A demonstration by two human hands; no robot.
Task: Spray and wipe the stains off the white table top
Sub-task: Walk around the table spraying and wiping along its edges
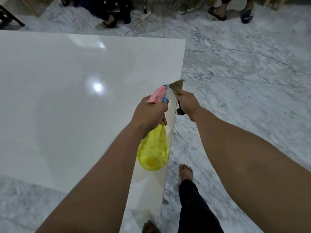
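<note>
Two bare forearms without sleeves, left hand, right hand, black trouser leg, one bare foot beside the table edge.

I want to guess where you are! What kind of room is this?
Probably an indoor room in a home or workspace: a marble floor, a big glossy white table top, a power strip with cables, and other people's sandalled feet nearby.

We note even overhead light, two glare spots on the table, wide-angle bending at edges, soft motion blur throughout.
</note>
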